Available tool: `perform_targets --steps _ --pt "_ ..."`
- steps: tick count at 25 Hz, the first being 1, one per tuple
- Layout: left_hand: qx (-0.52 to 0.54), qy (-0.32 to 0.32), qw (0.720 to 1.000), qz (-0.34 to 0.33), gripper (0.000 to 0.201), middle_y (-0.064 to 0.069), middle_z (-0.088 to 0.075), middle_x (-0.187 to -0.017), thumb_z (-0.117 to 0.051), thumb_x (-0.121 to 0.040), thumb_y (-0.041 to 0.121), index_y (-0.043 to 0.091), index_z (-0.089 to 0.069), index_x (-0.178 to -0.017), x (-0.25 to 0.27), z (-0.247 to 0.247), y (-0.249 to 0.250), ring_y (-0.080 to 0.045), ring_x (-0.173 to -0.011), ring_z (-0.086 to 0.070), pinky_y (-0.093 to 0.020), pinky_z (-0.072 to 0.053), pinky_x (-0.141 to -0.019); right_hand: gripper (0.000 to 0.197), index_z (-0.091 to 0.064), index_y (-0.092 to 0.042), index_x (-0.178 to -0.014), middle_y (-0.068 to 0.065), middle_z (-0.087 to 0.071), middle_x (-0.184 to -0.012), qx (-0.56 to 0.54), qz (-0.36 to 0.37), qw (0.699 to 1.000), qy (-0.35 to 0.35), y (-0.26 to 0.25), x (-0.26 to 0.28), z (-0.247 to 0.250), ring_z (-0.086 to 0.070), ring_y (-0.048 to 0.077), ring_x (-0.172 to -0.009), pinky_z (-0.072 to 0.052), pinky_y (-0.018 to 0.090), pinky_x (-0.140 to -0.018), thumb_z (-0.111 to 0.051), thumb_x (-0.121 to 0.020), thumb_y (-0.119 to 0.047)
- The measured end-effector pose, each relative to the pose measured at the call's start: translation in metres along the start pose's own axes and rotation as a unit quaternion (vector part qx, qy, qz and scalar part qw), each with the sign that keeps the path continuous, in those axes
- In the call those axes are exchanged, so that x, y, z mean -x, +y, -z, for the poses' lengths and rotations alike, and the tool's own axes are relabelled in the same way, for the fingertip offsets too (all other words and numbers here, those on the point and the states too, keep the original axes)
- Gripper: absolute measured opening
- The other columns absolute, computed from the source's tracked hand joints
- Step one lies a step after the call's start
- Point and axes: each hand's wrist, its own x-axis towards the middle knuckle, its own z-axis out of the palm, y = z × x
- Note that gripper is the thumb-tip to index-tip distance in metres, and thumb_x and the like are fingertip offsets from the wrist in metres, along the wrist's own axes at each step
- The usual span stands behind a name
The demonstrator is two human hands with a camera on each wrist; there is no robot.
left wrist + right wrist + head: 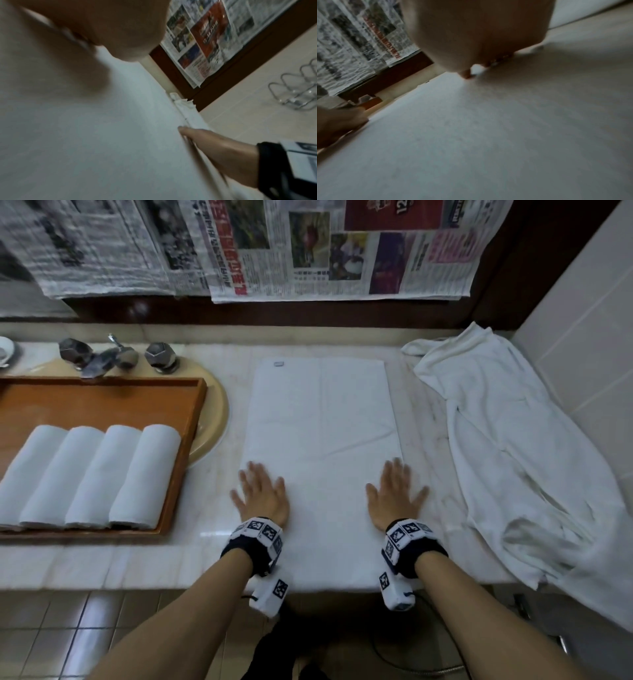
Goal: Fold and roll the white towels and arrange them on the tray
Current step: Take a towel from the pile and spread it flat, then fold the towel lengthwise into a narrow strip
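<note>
A white towel (pixel 322 419) lies flat and folded lengthwise on the marble counter, its near end at the counter's front edge. My left hand (pixel 262 494) presses flat on its near left edge, fingers spread. My right hand (pixel 395 494) presses flat on the near right edge the same way. Both wrist views are filled by the towel surface (pixel 85 135) (pixel 488 135) under my palms. A wooden tray (pixel 185 446) at the left holds several rolled white towels (pixel 89 474) side by side. A crumpled white towel (pixel 507 446) lies at the right.
A tap with two dark knobs (pixel 116 356) stands behind the tray, over a beige basin (pixel 214 419). Newspapers (pixel 308 248) hang on the back wall. A tiled wall (pixel 589 320) closes the right side. A wire rack (pixel 298 88) is fixed on that wall.
</note>
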Motion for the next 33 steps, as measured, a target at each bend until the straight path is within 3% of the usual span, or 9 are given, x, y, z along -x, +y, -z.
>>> perform_targets --steps 2,6,10,15,19,24,26,29,33 --pt "0.058 -0.025 0.998 -0.015 0.063 -0.002 0.022 -0.159 -0.012 -0.104 0.043 0.011 0.012 -0.153 0.001 0.007 0.027 -0.02 -0.147 0.02 -0.047 0.012 -0.118 0.072 0.013 -0.012 -0.153 0.003 0.027 -0.158 -0.008 -0.03 0.999 0.013 -0.018 0.002 0.006 0.023 0.022 -0.146 0.011 0.058 -0.114 -0.023 -0.1 -0.046" --pt "0.039 -0.091 0.976 -0.191 0.055 0.003 0.016 -0.161 -0.009 -0.105 0.038 0.019 0.006 -0.154 -0.009 -0.008 0.061 -0.014 -0.147 0.016 -0.041 0.012 -0.119 0.063 0.01 -0.024 -0.154 -0.012 0.029 -0.152 0.027 0.23 0.973 -0.016 -0.046 -0.011 0.001 0.019 0.017 -0.147 0.008 0.055 -0.117 -0.023 -0.103 -0.04" --pt "0.02 -0.007 1.0 0.017 0.06 0.002 0.019 -0.16 -0.011 -0.104 0.042 0.015 0.009 -0.154 -0.047 0.02 0.021 -0.017 -0.147 0.017 -0.045 0.01 -0.119 0.065 0.013 -0.017 -0.153 -0.003 0.025 -0.159 -0.003 0.003 1.0 -0.01 -0.027 -0.042 0.018 0.02 0.018 -0.147 0.01 0.058 -0.114 -0.02 -0.103 -0.042" --pt "0.025 -0.104 0.963 -0.247 0.055 0.004 0.014 -0.161 -0.01 -0.105 0.039 0.02 0.005 -0.154 -0.048 0.013 0.05 -0.011 -0.147 0.015 -0.034 0.014 -0.116 0.061 0.01 -0.019 -0.154 -0.006 0.024 -0.158 0.011 0.206 0.978 -0.039 -0.063 -0.047 0.013 0.02 0.015 -0.146 0.011 0.051 -0.117 -0.021 -0.105 -0.037" --pt "0.017 -0.012 0.999 -0.029 0.063 -0.002 0.02 -0.16 -0.01 -0.103 0.045 0.013 0.012 -0.153 -0.083 0.04 0.019 -0.016 -0.147 0.018 -0.041 0.011 -0.119 0.068 0.015 -0.011 -0.152 0.002 0.026 -0.158 0.001 -0.005 0.999 -0.037 -0.046 -0.07 0.036 0.021 0.017 -0.146 0.012 0.054 -0.116 -0.017 -0.103 -0.046" --pt "-0.008 -0.13 0.951 -0.28 0.057 0.004 0.015 -0.161 -0.01 -0.104 0.042 0.021 0.008 -0.154 -0.072 0.03 0.062 -0.012 -0.147 0.014 -0.035 0.011 -0.117 0.061 0.009 -0.02 -0.154 -0.005 0.021 -0.16 0.012 0.219 0.973 -0.067 -0.08 -0.06 0.031 0.016 0.016 -0.148 0.008 0.05 -0.118 -0.024 -0.105 -0.034" --pt "-0.05 -0.106 0.96 -0.253 0.057 0.005 0.017 -0.161 -0.009 -0.104 0.042 0.022 0.008 -0.154 -0.094 0.037 0.047 -0.012 -0.147 0.016 -0.037 0.012 -0.118 0.061 0.011 -0.022 -0.154 -0.005 0.024 -0.159 0.008 0.159 0.985 -0.063 -0.057 -0.072 0.033 0.019 0.015 -0.147 0.009 0.05 -0.117 -0.023 -0.105 -0.037" --pt "-0.053 -0.041 0.995 -0.08 0.063 0.001 0.024 -0.159 -0.009 -0.102 0.048 0.017 0.013 -0.153 -0.115 0.054 0.032 -0.016 -0.146 0.022 -0.043 0.013 -0.119 0.068 0.017 -0.016 -0.152 -0.002 0.03 -0.157 -0.018 -0.019 0.998 -0.055 -0.037 -0.088 0.045 0.023 0.015 -0.146 0.012 0.056 -0.116 -0.019 -0.102 -0.047" --pt "-0.029 -0.117 0.96 -0.253 0.058 0.005 0.02 -0.159 -0.008 -0.103 0.045 0.021 0.009 -0.154 -0.111 0.041 0.088 -0.013 -0.146 0.02 -0.038 0.015 -0.117 0.062 0.011 -0.023 -0.153 -0.006 0.026 -0.158 -0.008 0.139 0.99 -0.024 -0.088 -0.106 0.047 0.022 0.016 -0.146 0.012 0.055 -0.115 -0.022 -0.104 -0.041"
